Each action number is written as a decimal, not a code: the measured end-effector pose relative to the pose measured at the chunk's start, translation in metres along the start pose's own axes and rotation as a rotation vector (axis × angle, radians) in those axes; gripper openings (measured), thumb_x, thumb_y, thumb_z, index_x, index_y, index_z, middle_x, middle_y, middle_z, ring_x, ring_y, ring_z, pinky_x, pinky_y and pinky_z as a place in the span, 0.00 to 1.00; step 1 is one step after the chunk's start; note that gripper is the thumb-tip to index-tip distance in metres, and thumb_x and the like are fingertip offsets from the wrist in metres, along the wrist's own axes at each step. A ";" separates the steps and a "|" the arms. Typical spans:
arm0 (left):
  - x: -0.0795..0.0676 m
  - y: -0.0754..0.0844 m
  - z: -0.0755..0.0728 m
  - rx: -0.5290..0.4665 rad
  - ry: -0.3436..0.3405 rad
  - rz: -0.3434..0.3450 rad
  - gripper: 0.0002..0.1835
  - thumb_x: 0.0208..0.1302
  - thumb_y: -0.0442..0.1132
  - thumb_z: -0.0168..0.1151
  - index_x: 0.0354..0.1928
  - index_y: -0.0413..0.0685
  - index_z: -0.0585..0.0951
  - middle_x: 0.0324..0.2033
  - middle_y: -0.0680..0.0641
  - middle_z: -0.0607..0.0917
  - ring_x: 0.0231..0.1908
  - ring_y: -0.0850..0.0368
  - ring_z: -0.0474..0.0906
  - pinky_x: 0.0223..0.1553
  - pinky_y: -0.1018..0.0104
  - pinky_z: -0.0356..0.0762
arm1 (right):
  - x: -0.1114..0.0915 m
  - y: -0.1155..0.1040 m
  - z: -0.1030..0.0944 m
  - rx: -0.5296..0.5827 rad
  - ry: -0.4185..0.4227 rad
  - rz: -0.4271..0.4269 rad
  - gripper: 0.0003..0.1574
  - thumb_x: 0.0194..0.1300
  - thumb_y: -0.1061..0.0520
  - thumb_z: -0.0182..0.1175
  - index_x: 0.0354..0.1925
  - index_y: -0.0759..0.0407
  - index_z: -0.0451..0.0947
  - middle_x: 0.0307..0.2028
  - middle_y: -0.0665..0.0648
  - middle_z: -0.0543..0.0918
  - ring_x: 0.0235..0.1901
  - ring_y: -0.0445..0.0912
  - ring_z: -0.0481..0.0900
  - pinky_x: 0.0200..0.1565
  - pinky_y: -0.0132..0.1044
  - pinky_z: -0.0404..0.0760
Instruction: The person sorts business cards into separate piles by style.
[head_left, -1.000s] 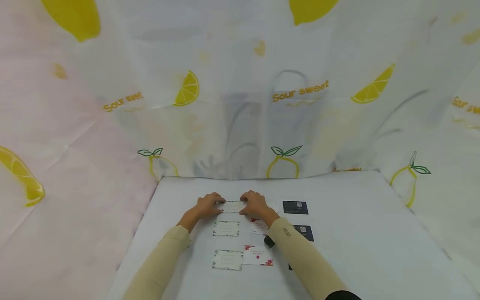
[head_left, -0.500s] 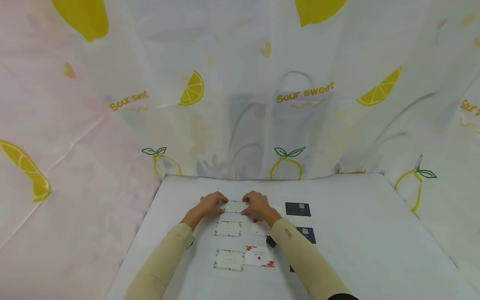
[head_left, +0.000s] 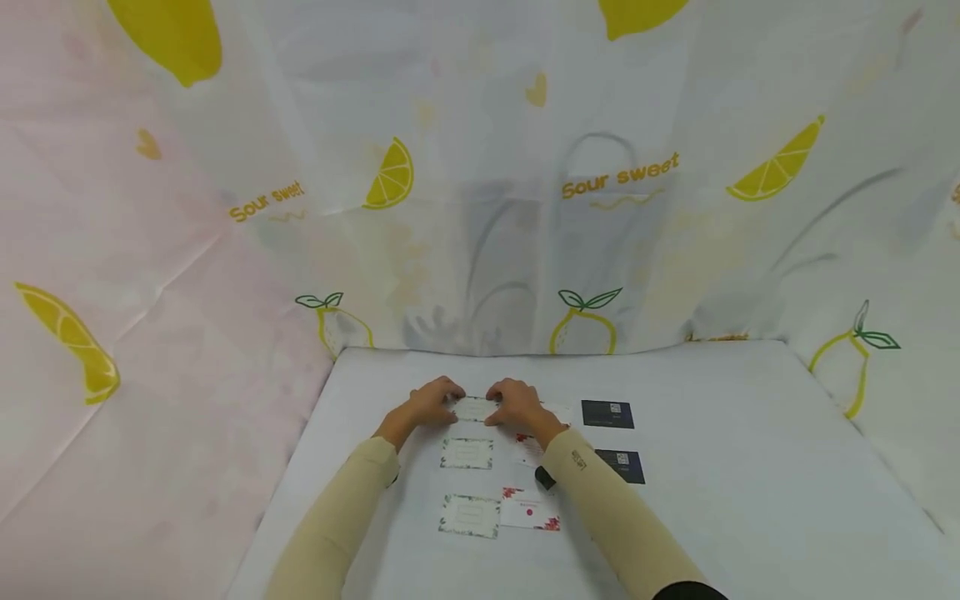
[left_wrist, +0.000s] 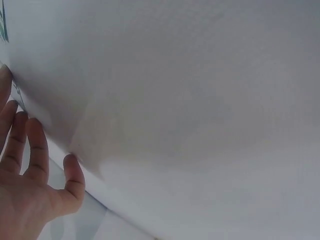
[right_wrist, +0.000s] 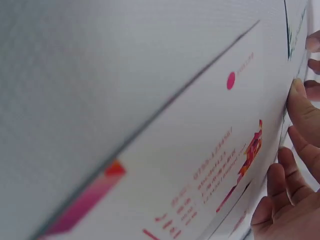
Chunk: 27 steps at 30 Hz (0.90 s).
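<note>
My left hand [head_left: 432,402] and right hand [head_left: 517,404] hold opposite short ends of a white leaf-bordered card [head_left: 475,409], which lies flat at the far side of the table. In the head view, each thumb is at the card's near edge and the fingertips are at its far edge. The left wrist view shows the left hand's fingers [left_wrist: 37,145] bent, with their tips against the white surface. Beside the right hand, a white card with pink and orange print [right_wrist: 200,155] fills much of the right wrist view. Most of the held card is out of both wrist views.
Two more leaf-bordered cards [head_left: 467,453] lie nearer in the same column. A red-cornered card [head_left: 530,509] touches the nearest one; others are partly under the right arm. Dark cards [head_left: 607,414] lie to the right on the white table [head_left: 750,467]. A lemon-print curtain [head_left: 480,250] hangs behind.
The head view has shifted slightly, so everything appears farther right. Both hands stay at the same card's ends with hardly any movement. The nearest dark card has slipped behind the right sleeve.
</note>
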<state>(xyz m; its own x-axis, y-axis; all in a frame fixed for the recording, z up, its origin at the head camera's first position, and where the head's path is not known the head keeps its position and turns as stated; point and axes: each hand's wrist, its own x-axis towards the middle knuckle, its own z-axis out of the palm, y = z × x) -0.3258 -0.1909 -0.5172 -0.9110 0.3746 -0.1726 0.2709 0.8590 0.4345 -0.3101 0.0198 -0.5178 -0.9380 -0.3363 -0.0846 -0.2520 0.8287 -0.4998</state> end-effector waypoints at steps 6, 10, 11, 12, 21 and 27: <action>0.002 0.001 0.001 -0.015 0.009 -0.013 0.23 0.53 0.37 0.75 0.53 0.48 0.83 0.51 0.48 0.81 0.51 0.51 0.76 0.55 0.35 0.64 | 0.002 0.002 0.005 0.027 0.009 0.025 0.28 0.52 0.46 0.77 0.50 0.53 0.83 0.43 0.55 0.79 0.45 0.52 0.76 0.56 0.53 0.71; 0.000 -0.002 0.004 -0.028 0.009 -0.031 0.23 0.53 0.38 0.76 0.53 0.48 0.83 0.50 0.48 0.81 0.51 0.52 0.76 0.55 0.37 0.64 | 0.003 0.001 0.008 0.054 -0.004 0.050 0.29 0.51 0.46 0.76 0.50 0.55 0.82 0.46 0.55 0.80 0.48 0.52 0.76 0.58 0.53 0.69; 0.000 -0.002 0.004 -0.028 0.010 -0.032 0.23 0.53 0.38 0.76 0.53 0.49 0.83 0.50 0.49 0.81 0.51 0.52 0.76 0.55 0.38 0.65 | 0.004 0.001 0.009 0.055 -0.004 0.050 0.30 0.51 0.45 0.77 0.50 0.55 0.82 0.46 0.55 0.80 0.48 0.52 0.77 0.58 0.53 0.69; -0.001 -0.002 0.003 -0.033 0.011 -0.031 0.23 0.52 0.38 0.76 0.53 0.48 0.83 0.50 0.48 0.81 0.50 0.52 0.76 0.54 0.38 0.65 | 0.004 0.001 0.009 0.051 -0.002 0.051 0.30 0.51 0.45 0.77 0.50 0.55 0.82 0.47 0.55 0.80 0.49 0.52 0.77 0.58 0.52 0.69; -0.002 0.000 -0.003 -0.070 0.004 -0.053 0.23 0.52 0.37 0.76 0.52 0.50 0.83 0.49 0.49 0.81 0.49 0.52 0.75 0.58 0.38 0.64 | 0.007 0.000 0.008 0.095 -0.002 0.096 0.32 0.49 0.46 0.78 0.51 0.56 0.82 0.50 0.54 0.83 0.52 0.52 0.78 0.60 0.51 0.69; -0.001 -0.003 -0.003 -0.099 0.002 -0.072 0.23 0.51 0.37 0.76 0.52 0.50 0.83 0.48 0.49 0.81 0.47 0.52 0.74 0.59 0.37 0.62 | 0.008 0.002 0.009 0.101 -0.010 0.074 0.31 0.50 0.45 0.77 0.50 0.55 0.82 0.49 0.54 0.83 0.50 0.50 0.78 0.60 0.51 0.69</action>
<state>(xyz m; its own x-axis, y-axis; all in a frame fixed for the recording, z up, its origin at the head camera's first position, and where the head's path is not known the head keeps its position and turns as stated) -0.3273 -0.1950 -0.5154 -0.9275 0.3125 -0.2053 0.1725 0.8447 0.5066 -0.3159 0.0149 -0.5273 -0.9505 -0.2806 -0.1333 -0.1561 0.8024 -0.5760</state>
